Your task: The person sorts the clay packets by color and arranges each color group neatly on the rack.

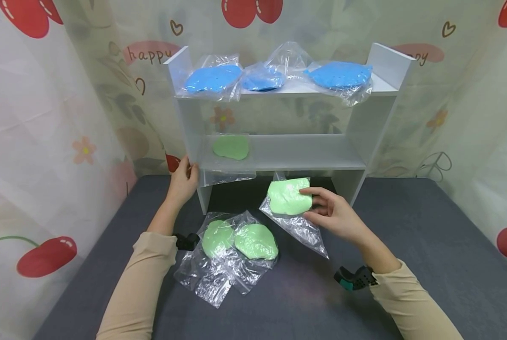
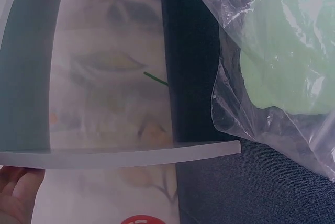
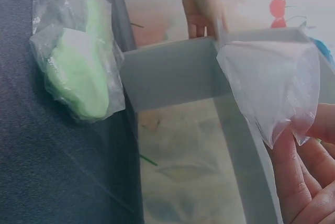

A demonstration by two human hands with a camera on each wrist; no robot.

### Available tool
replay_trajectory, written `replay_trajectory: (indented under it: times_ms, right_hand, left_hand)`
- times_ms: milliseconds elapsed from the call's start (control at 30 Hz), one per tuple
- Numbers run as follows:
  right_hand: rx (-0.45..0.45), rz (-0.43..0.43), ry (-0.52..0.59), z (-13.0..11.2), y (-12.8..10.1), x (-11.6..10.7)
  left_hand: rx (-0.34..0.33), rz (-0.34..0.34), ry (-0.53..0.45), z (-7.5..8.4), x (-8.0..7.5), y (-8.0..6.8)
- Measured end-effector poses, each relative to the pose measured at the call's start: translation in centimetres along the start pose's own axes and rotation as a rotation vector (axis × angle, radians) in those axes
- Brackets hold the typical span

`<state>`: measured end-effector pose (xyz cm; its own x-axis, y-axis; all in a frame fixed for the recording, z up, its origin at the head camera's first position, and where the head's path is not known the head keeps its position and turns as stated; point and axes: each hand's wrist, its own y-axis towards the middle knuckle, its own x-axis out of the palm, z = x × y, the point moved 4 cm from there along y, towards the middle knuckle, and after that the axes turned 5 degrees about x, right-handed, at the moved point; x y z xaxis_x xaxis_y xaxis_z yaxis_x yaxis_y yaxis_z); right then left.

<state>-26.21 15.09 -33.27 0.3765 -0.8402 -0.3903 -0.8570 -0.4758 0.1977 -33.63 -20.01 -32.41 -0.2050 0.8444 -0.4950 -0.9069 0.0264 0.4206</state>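
- While our left hand point(image 1: 184, 182) gripped the side of the white shelf point(image 1: 279, 158), one green bag point(image 1: 231, 147) already lay on it, just beside that hand.
- Our right hand point(image 1: 332, 213) pinched another green bag point(image 1: 289, 197) below the shelf.
- Two more green bags point(image 1: 238, 241) waited between our hands.

- A staged recording booth, not a lived-in room: cherry-print curtains point(image 1: 45, 118) close in all sides.
- A grey worktop point(image 1: 427, 245) carries one small white shelf point(image 1: 279, 156).
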Motion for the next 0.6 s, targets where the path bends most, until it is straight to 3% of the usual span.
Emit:
replay_trajectory:
  times_ms: [600]
  right_hand:
    - [-0.035,0.071,-0.001,-1.3,1.2,-0.6]
  left_hand:
    - [0.007,0.016,0.012,-0.1,0.0,-0.1]
